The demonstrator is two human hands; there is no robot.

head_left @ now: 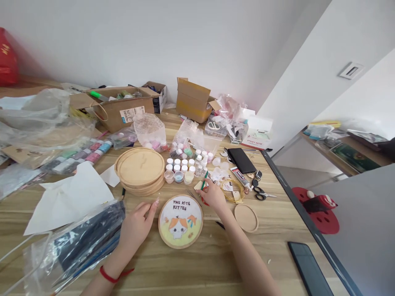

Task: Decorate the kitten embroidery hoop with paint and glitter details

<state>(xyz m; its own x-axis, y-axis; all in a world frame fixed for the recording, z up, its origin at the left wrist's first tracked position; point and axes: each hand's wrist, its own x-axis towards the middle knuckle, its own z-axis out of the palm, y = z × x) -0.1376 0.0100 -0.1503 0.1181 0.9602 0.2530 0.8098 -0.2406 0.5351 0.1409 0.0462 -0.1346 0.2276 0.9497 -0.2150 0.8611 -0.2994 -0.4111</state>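
A round wooden-rimmed plaque (180, 222) lies between my hands; it shows an orange-and-white kitten under black lettering. My left hand (137, 225) is at its left, fingers curled together. Whatever its fingertips may hold is too small to make out. Just past the plaque's upper right edge, my right hand (212, 195) closes on a thin green stick (205, 179), which could be a pen or brush. Part of something red (204, 200) shows beneath that hand. Several small white-lidded jars (184, 168) stand in rows beyond the plaque, near open paint cups (178, 176).
Stacked wooden discs (140, 166) stand behind my left hand. To the right lie a shallow wooden disc (246, 218), scissors (262, 194), a glue tube (240, 176) and a phone (309, 267). Plastic packets (89, 242) cover the left; cardboard boxes (194, 100) line the wall.
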